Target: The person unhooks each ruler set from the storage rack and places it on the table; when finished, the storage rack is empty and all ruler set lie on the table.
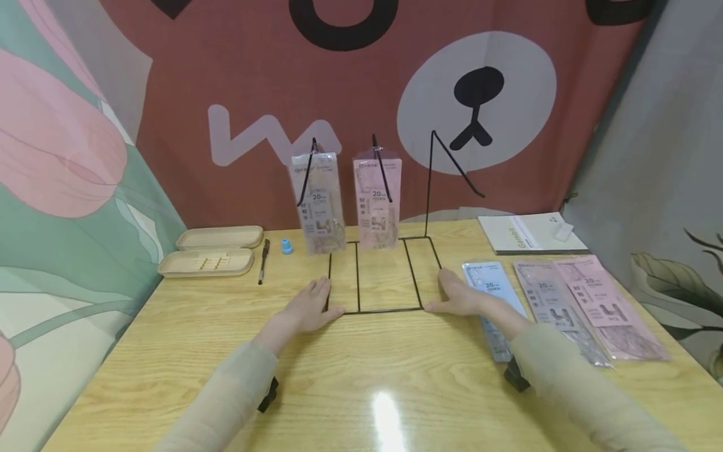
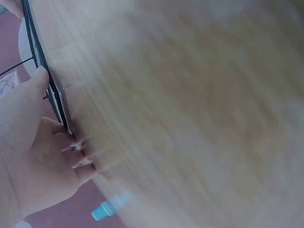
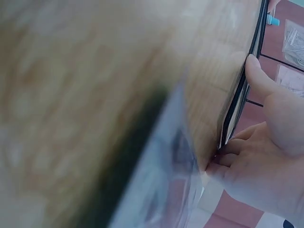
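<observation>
A black wire display rack (image 1: 390, 311) stands on the table, its base lying flat and its hooks rising at the back. My left hand (image 1: 309, 306) holds the base's left front corner, thumb on the front bar and fingers at the side bar. At the right front corner, my right hand (image 1: 460, 295) holds the base the same way. A grey packet (image 1: 319, 204) hangs from the left hook and a pink packet (image 1: 377, 204) from the middle one. The right hook (image 1: 452, 157) carries nothing. Both wrist views show thumb and fingers against the black bars.
Right of the rack lie a blue packet (image 1: 492, 282), a grey packet (image 1: 556, 307) and a pink packet (image 1: 612, 307). Behind them are a notebook (image 1: 508, 232) and a small whitish block (image 1: 563, 232). A cream case (image 1: 206, 270), pen (image 1: 263, 260) and blue cap-like piece (image 1: 287, 246) lie left.
</observation>
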Tool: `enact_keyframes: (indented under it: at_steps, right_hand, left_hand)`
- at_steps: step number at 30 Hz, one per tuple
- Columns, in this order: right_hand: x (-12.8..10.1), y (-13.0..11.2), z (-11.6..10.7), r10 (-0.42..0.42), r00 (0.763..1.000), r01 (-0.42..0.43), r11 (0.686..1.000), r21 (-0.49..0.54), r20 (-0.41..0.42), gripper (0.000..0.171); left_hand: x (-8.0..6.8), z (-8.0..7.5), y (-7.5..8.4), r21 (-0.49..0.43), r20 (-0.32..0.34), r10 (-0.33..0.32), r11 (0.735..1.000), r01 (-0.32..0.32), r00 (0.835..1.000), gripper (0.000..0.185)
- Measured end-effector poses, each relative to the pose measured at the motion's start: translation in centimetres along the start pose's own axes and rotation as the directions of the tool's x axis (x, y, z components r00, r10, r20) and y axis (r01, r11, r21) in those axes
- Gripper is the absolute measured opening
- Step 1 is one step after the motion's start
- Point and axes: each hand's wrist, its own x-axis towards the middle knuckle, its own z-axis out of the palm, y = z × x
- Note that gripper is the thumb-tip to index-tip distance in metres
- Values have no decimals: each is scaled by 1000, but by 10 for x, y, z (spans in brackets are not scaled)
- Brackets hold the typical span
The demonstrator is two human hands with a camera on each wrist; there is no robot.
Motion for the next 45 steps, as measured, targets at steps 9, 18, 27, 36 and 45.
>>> enact_keyframes:
  at_steps: [9, 18, 27, 36, 45]
  right_hand:
    - [0, -5, -2, 33, 999, -32, 999, -26, 38, 100]
    - [-1, -7, -3, 43, 998, -42, 999, -33, 51, 97]
    - [-1, -7, -2, 44, 998, -40, 997, -61, 54, 98]
    - [1, -8, -4, 58, 996, -55, 997, -60, 63, 97]
    - [2, -8, -3, 64, 996, -60, 996, -61, 67, 98]
  left_hand:
    - [2, -25, -11, -330, -219, -75, 944, -1, 973, 59]
    - [15, -65, -16, -595, -544, -322, 799, -86, 775, 53]
    - [35, -68, -9, -745, -510, -374, 642, -181, 775, 45]
    - [46, -58, 1, -722, -401, -263, 681, -126, 878, 48]
    - [35, -52, 12, -678, -440, -245, 722, -140, 864, 31]
